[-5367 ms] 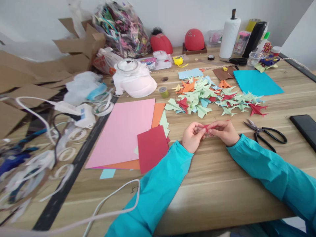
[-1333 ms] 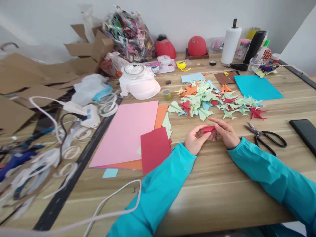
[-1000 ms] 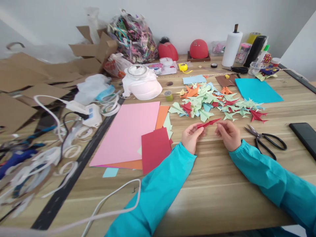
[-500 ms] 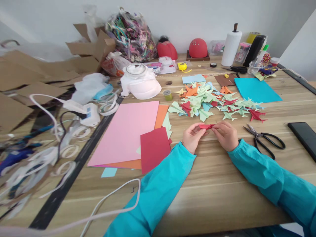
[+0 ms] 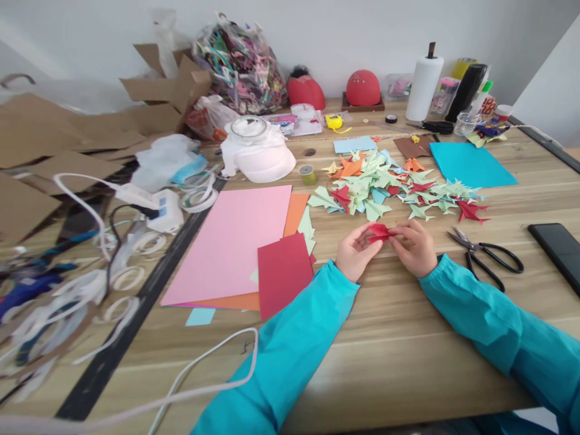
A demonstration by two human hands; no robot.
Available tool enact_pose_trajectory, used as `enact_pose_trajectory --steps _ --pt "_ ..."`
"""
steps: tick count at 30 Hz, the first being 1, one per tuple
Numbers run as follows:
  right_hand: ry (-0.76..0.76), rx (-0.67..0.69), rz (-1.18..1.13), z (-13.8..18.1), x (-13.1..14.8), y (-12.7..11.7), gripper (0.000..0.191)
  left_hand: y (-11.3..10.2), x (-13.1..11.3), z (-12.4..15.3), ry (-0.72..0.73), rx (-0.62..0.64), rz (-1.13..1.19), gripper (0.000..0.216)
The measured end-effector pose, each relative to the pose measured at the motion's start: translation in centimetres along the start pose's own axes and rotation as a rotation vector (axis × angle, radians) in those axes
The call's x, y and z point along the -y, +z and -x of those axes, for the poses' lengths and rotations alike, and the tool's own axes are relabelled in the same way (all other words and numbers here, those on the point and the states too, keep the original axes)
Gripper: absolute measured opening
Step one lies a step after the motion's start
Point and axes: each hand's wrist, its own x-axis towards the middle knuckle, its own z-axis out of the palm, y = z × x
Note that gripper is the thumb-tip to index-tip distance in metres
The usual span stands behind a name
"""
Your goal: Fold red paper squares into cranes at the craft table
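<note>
Between my two hands is a small folded piece of red paper [image 5: 379, 231], held just above the wooden table. My left hand [image 5: 354, 252] pinches its left side between thumb and fingers. My right hand [image 5: 414, 248] grips the right end with the fingertips. Part of the paper is hidden by my fingers. Just beyond lies a pile of folded paper shapes [image 5: 376, 178], mostly pale green, with some orange, red and blue ones. To the left of my left hand, a red paper sheet [image 5: 284, 275] overlaps a large pink sheet [image 5: 244, 241].
Black-handled scissors [image 5: 487, 254] lie open right of my right hand, with a phone [image 5: 559, 251] farther right. A turquoise sheet [image 5: 471, 164] is at the back right. Cables, tape rolls and cardboard [image 5: 49, 127] crowd the left. A white cord [image 5: 212, 356] crosses in front.
The red paper has turned and opened out between my fingers, showing a wider face than the narrow strip before. Both hands stay in nearly the same place.
</note>
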Motion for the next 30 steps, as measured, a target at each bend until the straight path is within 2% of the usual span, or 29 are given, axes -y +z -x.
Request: enact_pose_trajectory --steps 7,14,21,26,30 --pt "-0.027 -0.005 -0.033 0.0 -0.1 -0.1 0.011 0.1 -0.1 0.6 -0.011 0.139 -0.02 0.057" --pt "-0.101 -0.031 0.024 0.1 0.2 -0.2 0.009 -0.2 -0.5 1.2 0.088 0.253 -0.094 0.052" --pt "-0.102 0.002 -0.046 0.1 0.8 -0.3 0.008 -0.3 -0.3 1.2 0.198 0.221 -0.098 0.046" --pt "-0.052 0.011 -0.093 0.1 0.8 -0.2 0.007 -0.7 0.4 1.0 0.177 0.179 -0.022 0.046" --pt "0.049 0.014 -0.136 0.3 0.4 -0.1 0.006 -1.1 0.7 0.6 0.147 0.162 -0.014 0.046"
